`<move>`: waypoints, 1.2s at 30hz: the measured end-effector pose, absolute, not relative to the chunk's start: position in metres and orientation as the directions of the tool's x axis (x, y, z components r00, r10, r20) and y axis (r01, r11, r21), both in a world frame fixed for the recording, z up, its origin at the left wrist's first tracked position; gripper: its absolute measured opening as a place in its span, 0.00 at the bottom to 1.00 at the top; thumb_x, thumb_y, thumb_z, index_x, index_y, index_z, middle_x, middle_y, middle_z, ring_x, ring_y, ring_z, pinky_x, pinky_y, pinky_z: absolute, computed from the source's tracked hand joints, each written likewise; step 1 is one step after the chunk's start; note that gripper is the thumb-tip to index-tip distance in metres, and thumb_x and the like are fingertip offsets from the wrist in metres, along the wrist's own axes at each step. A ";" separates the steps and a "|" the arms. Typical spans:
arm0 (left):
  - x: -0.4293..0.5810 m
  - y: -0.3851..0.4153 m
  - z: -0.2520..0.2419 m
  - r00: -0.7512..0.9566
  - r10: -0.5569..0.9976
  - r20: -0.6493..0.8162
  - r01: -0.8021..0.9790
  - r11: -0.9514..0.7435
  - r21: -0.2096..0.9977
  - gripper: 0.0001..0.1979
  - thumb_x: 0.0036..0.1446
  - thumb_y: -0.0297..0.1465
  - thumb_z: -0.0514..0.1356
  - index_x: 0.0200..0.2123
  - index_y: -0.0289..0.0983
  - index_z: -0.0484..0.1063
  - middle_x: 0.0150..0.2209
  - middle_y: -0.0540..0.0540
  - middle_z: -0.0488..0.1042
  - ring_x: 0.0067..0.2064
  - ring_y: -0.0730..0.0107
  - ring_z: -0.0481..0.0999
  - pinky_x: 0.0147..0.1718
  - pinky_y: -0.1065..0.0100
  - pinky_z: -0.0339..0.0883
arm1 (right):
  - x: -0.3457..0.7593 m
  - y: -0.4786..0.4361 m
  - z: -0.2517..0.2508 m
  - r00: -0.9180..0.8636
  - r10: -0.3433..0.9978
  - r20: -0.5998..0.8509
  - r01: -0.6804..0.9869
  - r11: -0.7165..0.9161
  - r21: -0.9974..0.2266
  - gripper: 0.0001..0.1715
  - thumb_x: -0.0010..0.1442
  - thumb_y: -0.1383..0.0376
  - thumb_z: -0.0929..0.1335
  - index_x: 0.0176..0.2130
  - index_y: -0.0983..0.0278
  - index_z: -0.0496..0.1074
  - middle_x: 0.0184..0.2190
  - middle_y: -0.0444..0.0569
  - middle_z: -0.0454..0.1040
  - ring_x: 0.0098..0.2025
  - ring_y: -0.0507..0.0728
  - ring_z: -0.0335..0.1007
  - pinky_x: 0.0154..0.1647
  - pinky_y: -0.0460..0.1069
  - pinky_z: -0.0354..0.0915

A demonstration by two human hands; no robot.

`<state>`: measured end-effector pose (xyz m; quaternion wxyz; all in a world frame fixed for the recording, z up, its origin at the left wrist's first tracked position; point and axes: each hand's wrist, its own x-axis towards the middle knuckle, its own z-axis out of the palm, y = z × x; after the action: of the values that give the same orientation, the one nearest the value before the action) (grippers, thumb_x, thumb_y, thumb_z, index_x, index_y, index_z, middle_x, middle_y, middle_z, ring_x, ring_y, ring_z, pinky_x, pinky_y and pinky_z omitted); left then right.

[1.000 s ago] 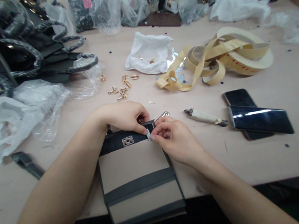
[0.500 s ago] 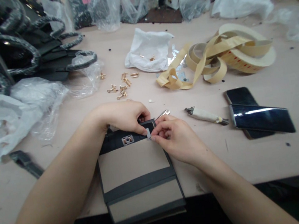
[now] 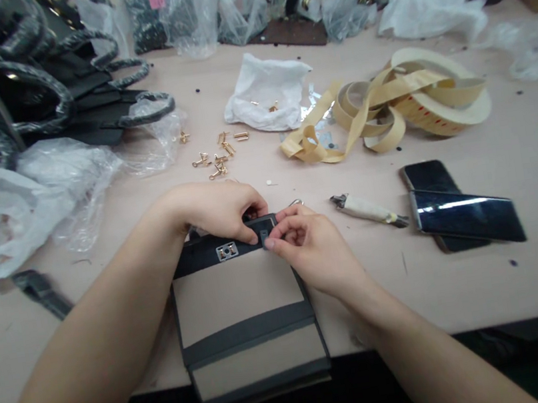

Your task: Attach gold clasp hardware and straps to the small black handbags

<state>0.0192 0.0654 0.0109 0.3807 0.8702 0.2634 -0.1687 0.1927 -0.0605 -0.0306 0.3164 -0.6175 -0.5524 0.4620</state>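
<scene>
A black and beige handbag (image 3: pixel 240 297) lies at the table's front edge, its lower end sticking out over it. My left hand (image 3: pixel 225 211) is closed on the bag's top edge, thumb on the black band and the other fingers behind, partly hidden. My right hand (image 3: pixel 313 245) pinches at a small metal plate (image 3: pixel 264 235) on that band, near the bag's right corner. Left of my thumb, a square metal fitting (image 3: pixel 227 251) sits on the band. Just behind my right fingers, the end of a shiny metal tool (image 3: pixel 297 203) shows.
Several gold-coloured hardware pieces (image 3: pixel 217 159) lie beyond my left hand. To the right are wrapped-handle nippers (image 3: pixel 369 210) and two stacked phones (image 3: pixel 465 212). Yellow tape (image 3: pixel 367 113) and a white pouch (image 3: pixel 265 91) lie farther back. Black bags (image 3: pixel 76 99) and plastic wrap (image 3: pixel 69 184) crowd the left.
Both hands keep their places on the bag. The small metal plate looked bright and tilted before and now appears darker beside my right fingertips. The view has shifted slightly.
</scene>
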 end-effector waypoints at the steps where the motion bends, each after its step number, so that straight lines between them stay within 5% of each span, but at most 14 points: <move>1: 0.018 0.067 0.011 0.809 0.315 -0.497 0.582 -0.555 0.595 0.10 0.55 0.34 0.67 0.41 0.39 0.80 0.33 0.51 0.80 0.33 0.69 0.75 0.32 0.70 0.62 | 0.196 -0.059 -0.030 -0.042 0.971 -0.237 0.337 -0.209 -0.918 0.05 0.56 0.69 0.75 0.28 0.64 0.80 0.46 0.51 0.73 0.32 0.51 0.68 0.34 0.50 0.67; 5: 0.018 0.069 0.011 0.812 0.304 -0.499 0.579 -0.532 0.618 0.11 0.57 0.31 0.65 0.43 0.38 0.81 0.36 0.50 0.82 0.35 0.70 0.75 0.34 0.71 0.63 | 0.204 -0.057 -0.029 -0.059 0.972 -0.226 0.247 -0.205 -0.947 0.05 0.56 0.68 0.75 0.28 0.64 0.79 0.47 0.52 0.73 0.36 0.53 0.69 0.36 0.50 0.67; 12: 0.020 0.068 0.013 0.792 0.334 -0.511 0.604 -0.554 0.574 0.12 0.56 0.32 0.65 0.44 0.39 0.82 0.35 0.50 0.82 0.34 0.70 0.74 0.32 0.72 0.62 | 0.196 -0.062 -0.033 -0.054 0.982 -0.179 0.387 -0.144 -0.911 0.04 0.57 0.69 0.75 0.30 0.64 0.82 0.45 0.50 0.70 0.27 0.47 0.62 0.28 0.48 0.62; 25: 0.020 0.066 0.015 0.785 0.363 -0.502 0.614 -0.567 0.549 0.11 0.57 0.36 0.67 0.43 0.40 0.82 0.36 0.49 0.82 0.34 0.68 0.75 0.33 0.70 0.62 | 0.185 -0.064 -0.038 0.043 0.995 -0.092 0.497 -0.102 -0.862 0.07 0.56 0.68 0.74 0.27 0.64 0.75 0.42 0.50 0.73 0.24 0.47 0.63 0.26 0.48 0.62; 28: 0.021 0.066 0.013 0.785 0.368 -0.498 0.614 -0.566 0.550 0.10 0.57 0.35 0.67 0.42 0.40 0.82 0.35 0.49 0.82 0.33 0.69 0.74 0.32 0.70 0.63 | 0.185 -0.063 -0.039 0.058 0.992 -0.116 0.505 -0.129 -0.853 0.07 0.56 0.67 0.74 0.34 0.63 0.72 0.35 0.45 0.74 0.24 0.49 0.65 0.26 0.48 0.61; 32: 0.022 0.065 0.011 0.786 0.369 -0.496 0.614 -0.564 0.552 0.09 0.58 0.34 0.67 0.42 0.41 0.82 0.35 0.49 0.82 0.34 0.68 0.75 0.33 0.70 0.63 | 0.187 -0.061 -0.039 0.076 0.979 -0.188 0.425 -0.203 -0.882 0.23 0.54 0.68 0.75 0.47 0.61 0.67 0.31 0.40 0.74 0.25 0.51 0.67 0.26 0.47 0.62; 36: 0.021 0.062 0.016 0.778 0.388 -0.494 0.623 -0.579 0.526 0.07 0.57 0.33 0.67 0.40 0.39 0.81 0.34 0.48 0.81 0.34 0.67 0.75 0.32 0.69 0.63 | 0.188 -0.058 -0.036 0.023 0.970 -0.241 0.382 -0.232 -0.894 0.15 0.56 0.68 0.74 0.43 0.63 0.71 0.30 0.42 0.75 0.27 0.52 0.69 0.28 0.47 0.65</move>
<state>0.0211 0.0615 0.0160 0.3559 0.8732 0.2893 -0.1650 0.1882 -0.0582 -0.0361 0.3221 -0.6386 -0.5295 0.4561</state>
